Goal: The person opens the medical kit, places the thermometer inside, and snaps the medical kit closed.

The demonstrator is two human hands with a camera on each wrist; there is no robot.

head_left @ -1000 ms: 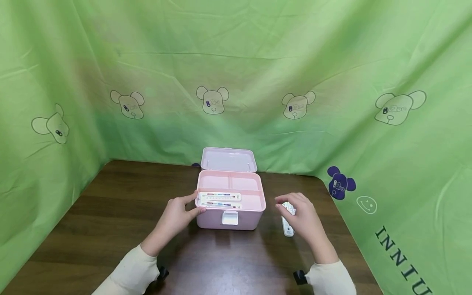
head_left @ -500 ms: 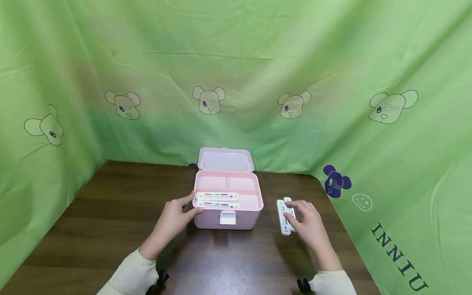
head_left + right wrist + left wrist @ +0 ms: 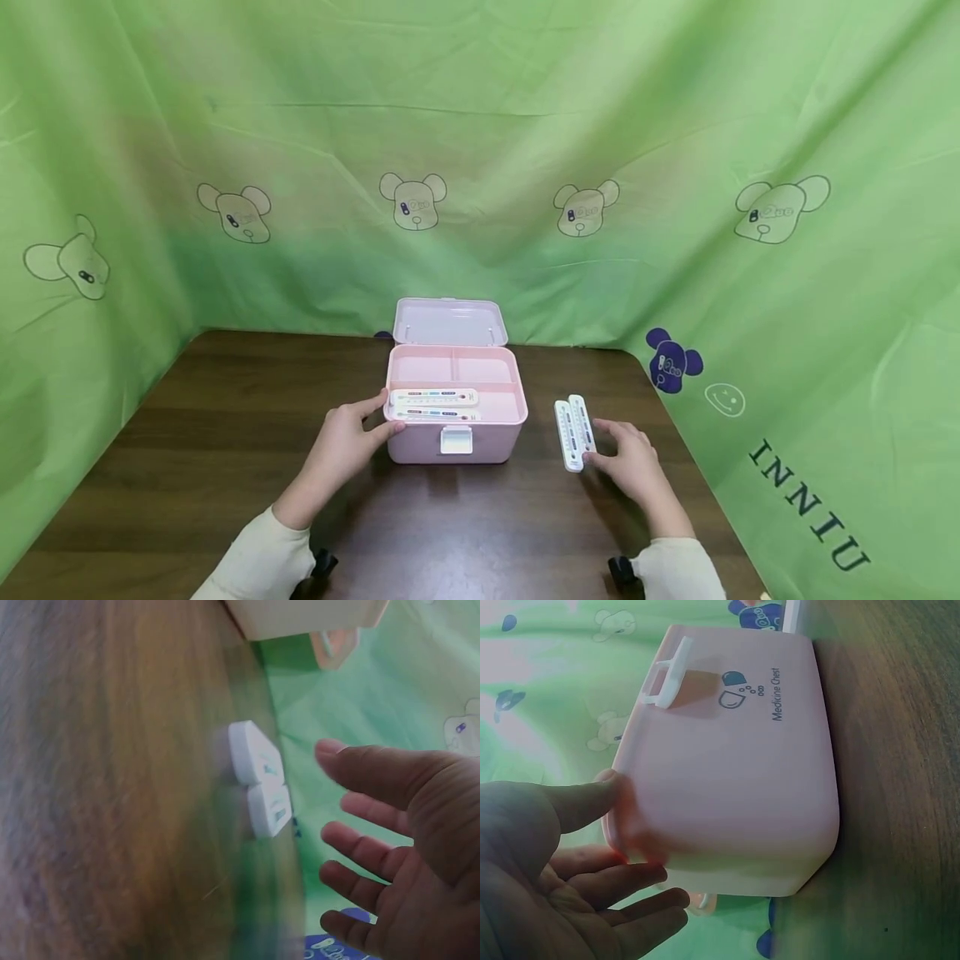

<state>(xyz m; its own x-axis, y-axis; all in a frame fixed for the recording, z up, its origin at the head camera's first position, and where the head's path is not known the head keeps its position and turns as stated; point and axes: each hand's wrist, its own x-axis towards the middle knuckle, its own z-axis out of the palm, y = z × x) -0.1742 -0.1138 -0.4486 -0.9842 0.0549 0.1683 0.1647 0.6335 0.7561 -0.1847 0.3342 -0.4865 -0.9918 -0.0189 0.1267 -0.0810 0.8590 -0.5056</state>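
Note:
A pink medicine box point(image 3: 420, 446) stands with its lid raised and "Medicine Chest" printed on its front, as the left wrist view shows. My left hand point(image 3: 347, 442) holds its near left corner, thumb on the front and fingers at the side. In the front compartment lie two white strip thermometers, the upper one point(image 3: 435, 397) behind the lower one point(image 3: 431, 414). To the right of the box, a left thermometer point(image 3: 567, 435) and a right thermometer point(image 3: 581, 423) lie side by side on the table. My right hand point(image 3: 633, 462) is beside that pair, fingers apart, gripping nothing.
The translucent lid point(image 3: 450, 321) leans back behind the box. Two smaller compartments point(image 3: 420, 365) fill the box's rear half. A green curtain point(image 3: 480, 267) hangs along the back and sides of the dark wooden table point(image 3: 255, 417).
My right hand went down to the two thermometers on the table, which now lie evenly side by side, then drew slightly right. The left hand stays on the box corner. The head view shifted slightly.

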